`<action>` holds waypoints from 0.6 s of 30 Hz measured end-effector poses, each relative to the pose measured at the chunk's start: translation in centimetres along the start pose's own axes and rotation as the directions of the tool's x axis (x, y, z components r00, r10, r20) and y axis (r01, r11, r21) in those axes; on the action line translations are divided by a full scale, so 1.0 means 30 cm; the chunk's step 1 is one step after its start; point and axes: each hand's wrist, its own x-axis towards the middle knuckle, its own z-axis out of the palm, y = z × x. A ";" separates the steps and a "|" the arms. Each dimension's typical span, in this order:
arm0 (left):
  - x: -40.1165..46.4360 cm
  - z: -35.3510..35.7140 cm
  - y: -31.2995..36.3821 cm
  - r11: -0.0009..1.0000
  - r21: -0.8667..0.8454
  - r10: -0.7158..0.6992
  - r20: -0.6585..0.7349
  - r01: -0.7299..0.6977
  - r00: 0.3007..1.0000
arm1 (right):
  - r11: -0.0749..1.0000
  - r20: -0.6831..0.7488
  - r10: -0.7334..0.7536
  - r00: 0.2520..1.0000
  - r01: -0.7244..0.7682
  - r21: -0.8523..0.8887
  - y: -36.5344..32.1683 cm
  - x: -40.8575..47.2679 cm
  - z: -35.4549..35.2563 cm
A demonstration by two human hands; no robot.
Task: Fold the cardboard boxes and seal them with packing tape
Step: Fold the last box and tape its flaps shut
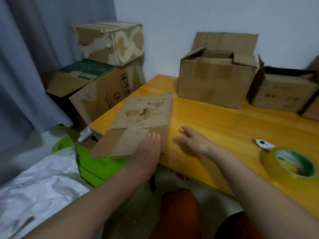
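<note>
Flattened cardboard box (138, 125) lies on the near-left corner of the yellow table (224, 121), its near end overhanging the edge. Left hand (148, 149) rests flat on its near-right part, fingers straight; right hand (193, 140) hovers just right of it, fingers loosely spread, holding nothing. Tape roll (290, 163) sits at near right, well apart.

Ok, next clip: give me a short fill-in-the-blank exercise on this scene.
1. The left hand rests on the ___ cardboard box.
2. The tape roll lies on the ___ table.
3. The right hand holds ___.

Missing words: flattened; yellow; nothing
</note>
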 end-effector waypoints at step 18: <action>0.056 0.099 0.348 0.920 -0.231 0.358 0.160 -0.318 0.920 | 0.737 -0.337 0.468 0.817 -0.150 0.659 0.319 -0.245 -0.192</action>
